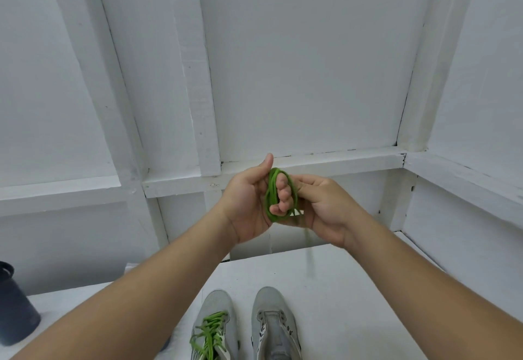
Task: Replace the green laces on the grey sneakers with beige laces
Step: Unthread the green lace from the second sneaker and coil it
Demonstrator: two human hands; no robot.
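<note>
Two grey sneakers stand side by side at the bottom of the view, toes pointing away from me. The left sneaker (215,328) carries loosened green laces (210,334). The right sneaker (274,325) has bare eyelets and no lace. A loose green lace (272,192) is wound in loops around the fingers of my left hand (249,204), raised above the shoes. My right hand (325,207) pinches the lace's free part beside the coil, and a blurred tail (308,243) hangs down from it. No beige laces are in view.
The sneakers rest on a white table (353,289). A dark round container (15,308) stands at the table's left edge. White panelled walls with ledges (311,158) enclose the back and both sides.
</note>
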